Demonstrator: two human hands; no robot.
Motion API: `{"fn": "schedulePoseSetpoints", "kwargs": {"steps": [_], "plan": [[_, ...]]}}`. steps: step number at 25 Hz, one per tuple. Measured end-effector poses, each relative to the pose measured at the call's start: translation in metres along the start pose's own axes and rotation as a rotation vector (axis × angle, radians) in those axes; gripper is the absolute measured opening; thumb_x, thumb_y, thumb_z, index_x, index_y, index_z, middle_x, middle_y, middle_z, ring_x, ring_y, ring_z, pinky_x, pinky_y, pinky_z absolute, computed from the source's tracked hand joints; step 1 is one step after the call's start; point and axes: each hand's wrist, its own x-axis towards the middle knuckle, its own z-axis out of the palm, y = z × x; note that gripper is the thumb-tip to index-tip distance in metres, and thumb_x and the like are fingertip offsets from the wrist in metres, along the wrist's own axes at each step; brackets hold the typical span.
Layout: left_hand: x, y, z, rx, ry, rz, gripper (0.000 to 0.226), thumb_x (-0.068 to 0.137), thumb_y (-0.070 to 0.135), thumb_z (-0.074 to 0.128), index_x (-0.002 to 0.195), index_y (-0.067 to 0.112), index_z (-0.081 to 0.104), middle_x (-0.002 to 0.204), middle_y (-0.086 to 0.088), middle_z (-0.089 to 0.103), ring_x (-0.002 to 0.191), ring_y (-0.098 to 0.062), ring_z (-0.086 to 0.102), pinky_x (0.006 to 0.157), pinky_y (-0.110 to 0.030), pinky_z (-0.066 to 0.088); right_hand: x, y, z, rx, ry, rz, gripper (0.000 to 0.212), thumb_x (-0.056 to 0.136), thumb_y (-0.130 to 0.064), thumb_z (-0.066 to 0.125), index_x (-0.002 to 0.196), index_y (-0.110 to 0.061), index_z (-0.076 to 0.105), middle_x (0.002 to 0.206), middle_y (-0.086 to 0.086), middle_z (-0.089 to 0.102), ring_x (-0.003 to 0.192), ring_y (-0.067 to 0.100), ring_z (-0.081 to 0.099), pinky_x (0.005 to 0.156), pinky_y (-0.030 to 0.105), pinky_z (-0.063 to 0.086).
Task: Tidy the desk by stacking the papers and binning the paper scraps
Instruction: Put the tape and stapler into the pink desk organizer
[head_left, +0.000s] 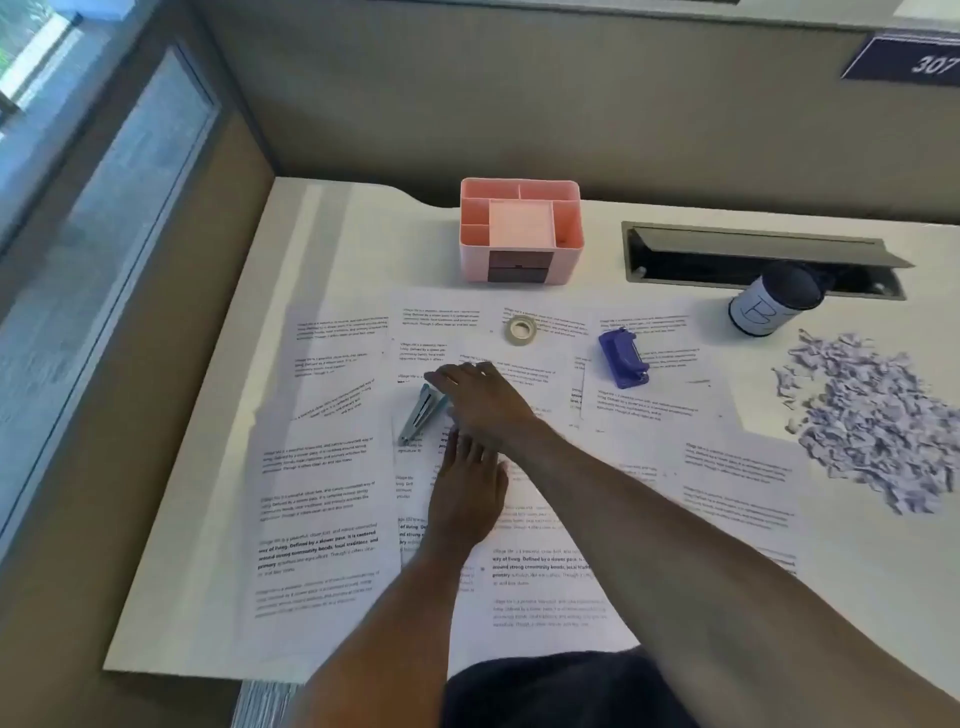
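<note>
Both open over papers (322, 467), left hand (467, 493), right hand (483, 405)

The surface (883, 597) is finished matt and smooth. The papers (322, 467) are matt; the scraps (872, 421), crumpled paper. The organizer (566, 260) is moulded in smooth plastic; the stapler (418, 415) is perhaps faced with metal.

White counter (197, 571) sits in a corner of beige partition panels (467, 104). Window (104, 208) at left admits daylight. Navy plate (914, 60) reads 307. Grey striped floor (265, 706) below
</note>
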Motion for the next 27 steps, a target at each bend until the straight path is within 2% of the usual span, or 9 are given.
{"fn": "schedulePoseSetpoints", "kwargs": {"steps": [2,5,8,12,15,18,21,24,27], "plan": [[0.003,-0.008,0.002,-0.029,-0.009,-0.032,0.057,0.11,0.028,0.027,0.164,0.01,0.027,0.172,-0.016,0.028,0.162,-0.033,0.017,0.132,-0.05,0.014,0.012,-0.004,0.003,-0.015,-0.049,-0.028,0.067,0.09,0.001,0.058,0.152,-0.017,0.04,0.153,0.005,0.047,0.133,0.029,0.049,0.112,0.044,0.034],[0.004,-0.014,0.009,-0.032,0.006,-0.018,0.055,0.111,0.027,0.033,0.163,0.009,0.031,0.169,-0.017,0.034,0.161,-0.034,0.023,0.133,-0.049,0.014,0.019,-0.005,0.012,-0.055,-0.07,-0.08,0.078,0.085,0.01,0.058,0.154,-0.018,0.038,0.158,0.005,0.042,0.138,0.029,0.045,0.114,0.044,0.033],[0.005,-0.018,0.009,-0.017,-0.009,-0.011,0.056,0.111,0.029,0.03,0.163,0.008,0.03,0.168,-0.018,0.035,0.16,-0.035,0.025,0.133,-0.05,0.014,0.021,0.0,0.013,-0.07,-0.067,-0.11,0.066,0.086,0.012,0.056,0.146,-0.014,0.048,0.152,0.008,0.048,0.136,0.029,0.047,0.112,0.043,0.033],[0.004,-0.014,0.005,-0.058,0.014,-0.014,0.058,0.11,0.029,0.033,0.164,0.008,0.029,0.168,-0.019,0.033,0.16,-0.036,0.024,0.131,-0.051,0.018,0.023,0.004,0.017,-0.09,-0.063,-0.137,0.054,0.082,0.01,0.056,0.132,-0.011,0.058,0.135,0.011,0.057,0.12,0.031,0.054,0.104,0.04,0.039],[0.004,-0.013,-0.001,-0.074,0.037,-0.005,0.059,0.108,0.029,0.038,0.163,0.007,0.03,0.167,-0.018,0.036,0.159,-0.035,0.028,0.13,-0.052,0.022,0.02,0.012,0.014,-0.073,-0.021,-0.203,0.046,0.083,0.005,0.066,0.126,-0.01,0.062,0.127,0.012,0.061,0.111,0.031,0.06,0.098,0.039,0.046],[0.003,-0.012,-0.001,-0.063,0.046,-0.005,0.059,0.11,0.031,0.035,0.163,0.007,0.03,0.17,-0.014,0.032,0.161,-0.03,0.024,0.13,-0.052,0.021,0.022,0.028,0.002,-0.004,0.101,-0.191,0.039,0.085,-0.006,0.073,0.123,-0.004,0.063,0.125,0.015,0.061,0.103,0.032,0.063,0.088,0.04,0.054],[0.003,-0.012,0.0,-0.041,0.027,-0.018,0.061,0.111,0.034,0.034,0.165,0.007,0.026,0.174,-0.01,0.022,0.164,-0.024,0.011,0.132,-0.051,0.018,0.028,0.047,-0.022,-0.096,0.2,-0.18,0.032,0.097,-0.01,0.061,0.127,-0.002,0.062,0.129,0.011,0.057,0.114,0.028,0.056,0.094,0.038,0.054],[0.002,-0.012,0.001,-0.039,0.028,-0.028,0.062,0.111,0.036,0.034,0.166,0.009,0.024,0.176,-0.007,0.018,0.165,-0.021,0.006,0.132,-0.049,0.016,0.039,0.062,-0.056,0.121,0.4,0.032,0.034,0.095,-0.007,0.064,0.127,0.0,0.06,0.127,0.015,0.053,0.108,0.026,0.061,0.092,0.032,0.057],[0.002,-0.011,0.001,-0.044,0.032,-0.032,0.062,0.111,0.035,0.034,0.166,0.009,0.023,0.176,-0.007,0.017,0.165,-0.02,0.006,0.132,-0.05,0.017,0.058,0.08,-0.087,0.22,0.544,0.166,0.038,0.092,-0.001,0.064,0.129,0.002,0.058,0.129,0.019,0.053,0.118,0.032,0.057,0.101,0.038,0.052]]}}
